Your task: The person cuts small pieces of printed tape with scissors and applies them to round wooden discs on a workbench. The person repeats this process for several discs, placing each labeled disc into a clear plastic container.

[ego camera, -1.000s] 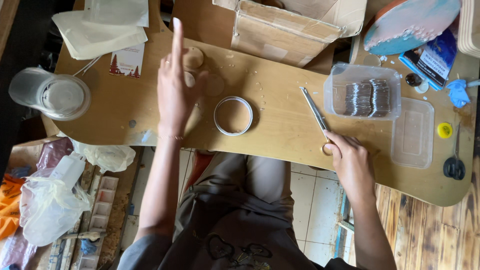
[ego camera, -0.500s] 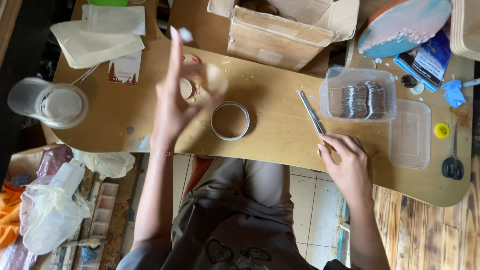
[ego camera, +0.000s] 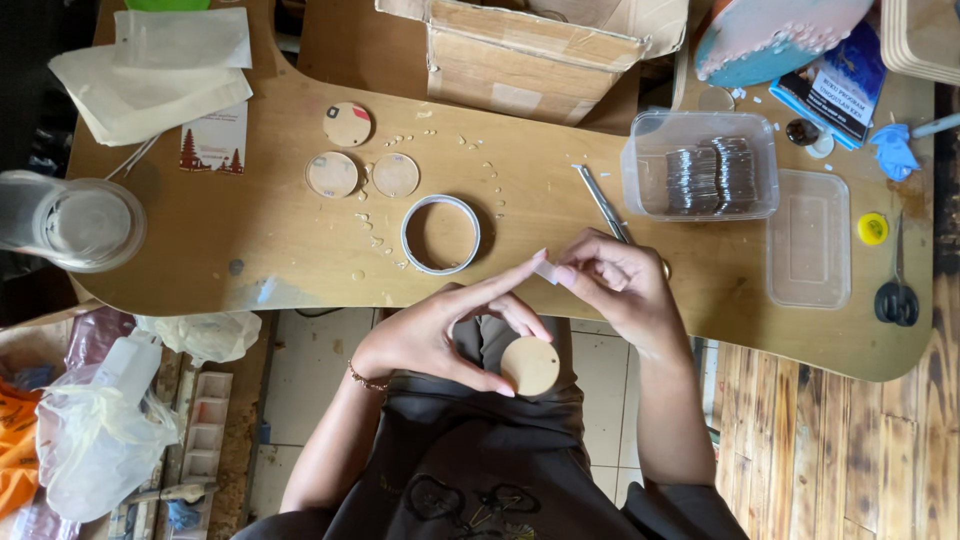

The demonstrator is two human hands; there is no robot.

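Wooden round disc pinched in left hand; right hand nips perhaps a small white scrap

Brown cardboard box at bench top centre, flaps open, pale rectangular label on its front wall. Blue booklet-like pack top right, w/ white print, lying flat just under a round teal and pink disc. Small white card upper left, red tree shapes on it, flat beside stacked white paper pouches. Clear plastic tub right of centre, its lid just beside it. No screens or signs.
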